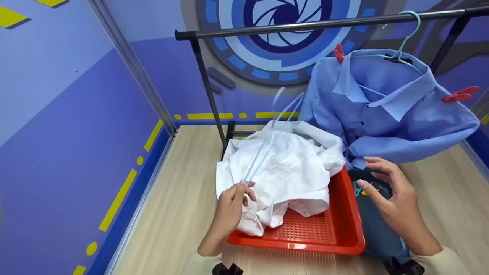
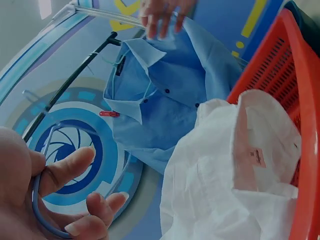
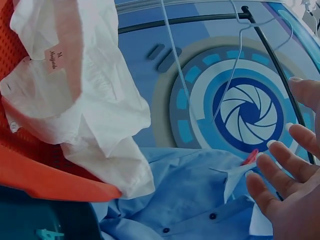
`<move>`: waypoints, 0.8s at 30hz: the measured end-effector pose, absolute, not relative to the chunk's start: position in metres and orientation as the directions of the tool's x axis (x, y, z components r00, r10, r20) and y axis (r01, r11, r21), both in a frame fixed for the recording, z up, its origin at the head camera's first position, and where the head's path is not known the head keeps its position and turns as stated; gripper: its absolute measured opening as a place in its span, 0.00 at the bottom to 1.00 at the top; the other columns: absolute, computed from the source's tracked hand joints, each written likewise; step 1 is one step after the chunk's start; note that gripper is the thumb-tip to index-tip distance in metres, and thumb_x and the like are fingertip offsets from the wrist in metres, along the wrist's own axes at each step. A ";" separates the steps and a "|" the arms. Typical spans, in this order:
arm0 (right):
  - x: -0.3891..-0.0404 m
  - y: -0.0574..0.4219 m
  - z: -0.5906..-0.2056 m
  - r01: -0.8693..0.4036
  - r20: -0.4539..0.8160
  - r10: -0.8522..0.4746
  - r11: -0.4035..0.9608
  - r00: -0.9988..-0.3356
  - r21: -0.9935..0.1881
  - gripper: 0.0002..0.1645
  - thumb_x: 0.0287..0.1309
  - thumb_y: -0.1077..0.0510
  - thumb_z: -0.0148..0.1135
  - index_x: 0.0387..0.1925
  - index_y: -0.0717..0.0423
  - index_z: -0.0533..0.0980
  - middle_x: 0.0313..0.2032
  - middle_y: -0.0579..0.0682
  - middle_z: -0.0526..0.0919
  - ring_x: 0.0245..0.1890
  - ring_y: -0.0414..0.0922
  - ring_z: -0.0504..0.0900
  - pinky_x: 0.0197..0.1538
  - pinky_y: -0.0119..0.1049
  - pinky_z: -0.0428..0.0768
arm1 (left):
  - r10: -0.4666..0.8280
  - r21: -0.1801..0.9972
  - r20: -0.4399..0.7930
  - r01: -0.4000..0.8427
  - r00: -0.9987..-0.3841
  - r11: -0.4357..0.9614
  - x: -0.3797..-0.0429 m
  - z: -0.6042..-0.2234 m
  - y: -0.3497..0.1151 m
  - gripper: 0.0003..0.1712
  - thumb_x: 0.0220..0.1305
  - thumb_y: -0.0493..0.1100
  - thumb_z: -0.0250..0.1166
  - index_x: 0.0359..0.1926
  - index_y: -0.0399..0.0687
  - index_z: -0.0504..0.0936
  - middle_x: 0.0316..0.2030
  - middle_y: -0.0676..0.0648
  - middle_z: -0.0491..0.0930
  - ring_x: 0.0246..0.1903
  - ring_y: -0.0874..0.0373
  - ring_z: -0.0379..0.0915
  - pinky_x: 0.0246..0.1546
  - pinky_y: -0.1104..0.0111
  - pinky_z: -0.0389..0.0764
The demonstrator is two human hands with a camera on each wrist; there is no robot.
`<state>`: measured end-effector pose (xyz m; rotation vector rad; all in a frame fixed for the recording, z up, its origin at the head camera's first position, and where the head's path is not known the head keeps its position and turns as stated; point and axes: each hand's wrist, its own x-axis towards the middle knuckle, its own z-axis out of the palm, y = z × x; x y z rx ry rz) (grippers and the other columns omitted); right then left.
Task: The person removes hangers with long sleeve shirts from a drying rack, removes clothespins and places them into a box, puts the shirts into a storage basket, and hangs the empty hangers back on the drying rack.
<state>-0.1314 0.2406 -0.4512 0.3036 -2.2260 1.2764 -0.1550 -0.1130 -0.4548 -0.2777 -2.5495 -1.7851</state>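
Note:
My left hand (image 1: 230, 206) holds a thin light-blue clothes hanger (image 1: 256, 162) by one end. Its wire passes through the fingers in the left wrist view, and its hook points up toward the wall. Beneath it a crumpled white shirt (image 1: 294, 164) is heaped in a red plastic basket (image 1: 321, 229), with part of it over the rim. A label (image 3: 56, 59) shows inside its collar in the right wrist view. My right hand (image 1: 401, 202), fingers spread and holding nothing, hovers over a dark tub (image 1: 378, 225) beside the basket.
A blue button-up shirt (image 1: 405, 133) hangs on a mint-green hanger (image 1: 405, 38) from a black rail (image 1: 324, 25). Red clothespins (image 1: 460, 94) grip its shoulders. Inside the tub lie small clothespins (image 1: 357, 189), teal and yellow. A patterned wall (image 1: 103, 91) borders the wooden surface.

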 end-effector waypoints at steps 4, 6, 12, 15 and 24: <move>-0.132 0.242 -0.460 -0.432 0.552 0.074 0.539 -0.831 -0.723 0.26 0.51 0.70 0.67 0.54 0.59 0.73 0.58 0.55 0.75 0.58 0.32 0.72 0.56 0.15 0.68 | 0.129 0.968 0.070 0.098 -0.989 0.230 -0.159 -0.448 -0.114 0.27 0.77 0.48 0.44 0.27 0.38 0.80 0.50 0.41 0.82 0.28 0.58 0.69 0.23 0.78 0.63; -0.132 0.242 -0.465 -0.430 0.551 0.079 0.538 -0.831 -0.725 0.25 0.52 0.71 0.67 0.52 0.59 0.74 0.56 0.55 0.76 0.57 0.31 0.72 0.55 0.14 0.68 | 0.128 0.978 0.058 0.083 -0.990 0.194 -0.161 -0.444 -0.115 0.27 0.77 0.47 0.44 0.29 0.35 0.80 0.50 0.40 0.81 0.25 0.59 0.67 0.20 0.79 0.61; -0.130 0.244 -0.478 -0.350 0.475 0.101 0.548 -0.874 -0.760 0.19 0.56 0.67 0.65 0.50 0.57 0.75 0.55 0.49 0.76 0.55 0.29 0.72 0.53 0.13 0.69 | 0.117 0.984 0.084 0.101 -0.990 0.148 -0.171 -0.430 -0.118 0.28 0.77 0.48 0.42 0.34 0.34 0.82 0.51 0.38 0.80 0.18 0.63 0.59 0.18 0.79 0.60; -0.129 0.246 -0.482 -0.318 0.447 0.099 0.568 -0.889 -0.759 0.17 0.58 0.64 0.64 0.50 0.57 0.74 0.54 0.46 0.76 0.53 0.28 0.72 0.51 0.12 0.70 | 0.109 0.979 0.133 0.148 -0.985 0.140 -0.177 -0.423 -0.119 0.28 0.78 0.47 0.41 0.35 0.33 0.81 0.52 0.36 0.79 0.20 0.62 0.62 0.20 0.78 0.63; -0.129 0.249 -0.486 -0.307 0.434 0.097 0.571 -0.896 -0.761 0.13 0.60 0.63 0.63 0.47 0.57 0.75 0.54 0.49 0.76 0.53 0.28 0.73 0.48 0.13 0.72 | 0.104 0.980 0.181 0.188 -0.978 0.062 -0.191 -0.405 -0.120 0.27 0.77 0.43 0.37 0.37 0.29 0.79 0.51 0.34 0.78 0.30 0.59 0.71 0.20 0.78 0.64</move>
